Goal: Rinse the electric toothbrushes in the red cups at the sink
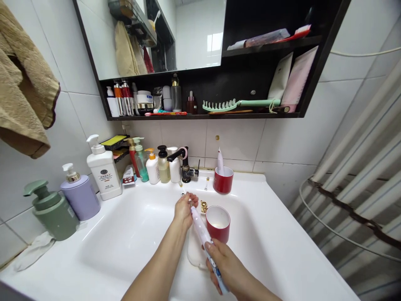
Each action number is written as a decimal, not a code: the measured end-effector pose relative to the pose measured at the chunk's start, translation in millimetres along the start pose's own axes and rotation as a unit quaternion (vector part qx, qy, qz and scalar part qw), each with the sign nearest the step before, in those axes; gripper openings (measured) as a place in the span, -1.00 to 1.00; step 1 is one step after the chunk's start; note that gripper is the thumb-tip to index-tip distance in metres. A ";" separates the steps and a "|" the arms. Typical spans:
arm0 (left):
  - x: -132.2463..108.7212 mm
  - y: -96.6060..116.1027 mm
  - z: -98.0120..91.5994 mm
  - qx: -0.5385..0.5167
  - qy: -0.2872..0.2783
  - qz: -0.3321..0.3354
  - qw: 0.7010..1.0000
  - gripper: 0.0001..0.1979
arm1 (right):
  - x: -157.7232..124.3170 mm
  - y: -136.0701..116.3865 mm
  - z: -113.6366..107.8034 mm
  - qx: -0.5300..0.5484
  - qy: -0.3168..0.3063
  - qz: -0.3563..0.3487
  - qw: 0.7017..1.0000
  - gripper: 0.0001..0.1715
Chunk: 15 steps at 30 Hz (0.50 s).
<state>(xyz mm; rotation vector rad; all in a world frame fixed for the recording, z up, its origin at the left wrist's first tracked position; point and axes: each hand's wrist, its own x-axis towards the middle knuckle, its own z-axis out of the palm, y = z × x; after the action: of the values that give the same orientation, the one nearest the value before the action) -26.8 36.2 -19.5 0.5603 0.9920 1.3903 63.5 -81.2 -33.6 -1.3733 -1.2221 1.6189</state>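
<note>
My right hand (224, 263) is wrapped round the pale, patterned handle of an electric toothbrush (200, 225), which slants up and away over the sink. At its top end, my left hand (185, 208) has its fingers closed round a narrow white brush head (181, 187), whose tip shows beyond them. The fingers partly hide where head and handle meet. Just right of the handle, a red cup (218, 228) stands in the basin on a whitish flat piece (196, 255). A small gold ornament (204, 206) is beside it.
On the back ledge are a black faucet (185, 167), another small brush head (206, 184) and a red cup (224, 182) holding a pale toothbrush-like item (220, 161). Pump bottles (106, 175) line the left side. A mirrored shelf (203, 116) hangs above; a pleated curtain (360, 167) is at right.
</note>
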 end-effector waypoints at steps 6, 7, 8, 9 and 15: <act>25.9 -3.2 -1.8 0.201 -0.004 0.025 0.979 -0.88 | -1.2 3.4 -1.9 0.005 0.035 -0.055 0.998 -0.67; 33.2 -5.7 2.4 0.242 -0.002 0.030 0.970 -0.86 | -0.3 2.7 -2.9 0.013 0.045 -0.065 0.997 -0.65; 41.6 -8.1 7.5 0.277 0.004 0.039 0.960 -0.84 | 0.9 2.1 -3.9 0.021 0.054 -0.069 0.996 -0.64; 50.8 -10.1 13.2 0.310 0.011 0.050 0.949 -0.82 | 2.2 1.7 -4.9 0.029 0.062 -0.068 0.995 -0.62; 100.4 -16.5 46.4 0.481 0.034 0.118 0.868 -0.73 | 13.0 11.1 -10.3 0.022 0.099 -0.089 0.991 -0.48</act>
<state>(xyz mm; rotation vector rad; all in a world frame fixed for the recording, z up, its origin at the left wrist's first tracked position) 10.2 140.7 -33.8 1.4115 1.7156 1.0428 71.6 -70.6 -48.5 -1.3225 -1.1499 1.3450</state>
